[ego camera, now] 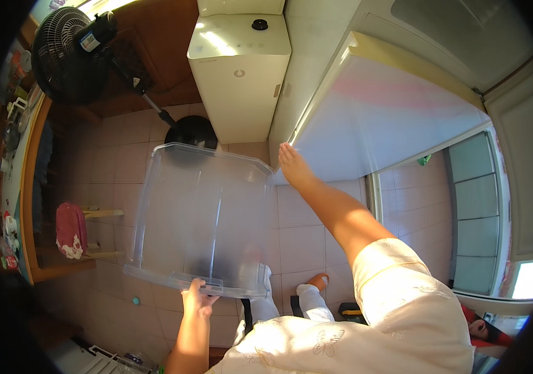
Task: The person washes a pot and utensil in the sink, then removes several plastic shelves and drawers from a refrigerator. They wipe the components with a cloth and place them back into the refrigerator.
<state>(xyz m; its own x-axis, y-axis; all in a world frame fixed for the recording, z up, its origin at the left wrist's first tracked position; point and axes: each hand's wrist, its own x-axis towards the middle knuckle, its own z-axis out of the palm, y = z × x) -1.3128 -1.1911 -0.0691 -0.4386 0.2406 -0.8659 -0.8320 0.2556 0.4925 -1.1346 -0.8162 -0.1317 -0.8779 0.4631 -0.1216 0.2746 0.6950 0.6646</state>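
Note:
A clear plastic drawer (177,205) hangs in front of me, above the tiled floor. My left hand (197,299) holds it by the near rim, thumb on top and fingers beneath. The drawer looks empty, and the floor shows hazily through it. To its right, my right hand (294,166) lies flat against the lower left edge of a large white door panel (369,112). Its fingers are extended and nothing shows in its grasp. The panel has a yellowed top edge and appears to belong to a refrigerator; its far side is hidden.
A black pedestal fan (68,56) stands at upper left, its round base (196,132) beyond the drawer. Beside it is a white appliance cabinet (243,89). A stool with a red seat (71,230) stands near a wooden-edged table (28,187). A small turquoise ball (136,300) lies on the floor.

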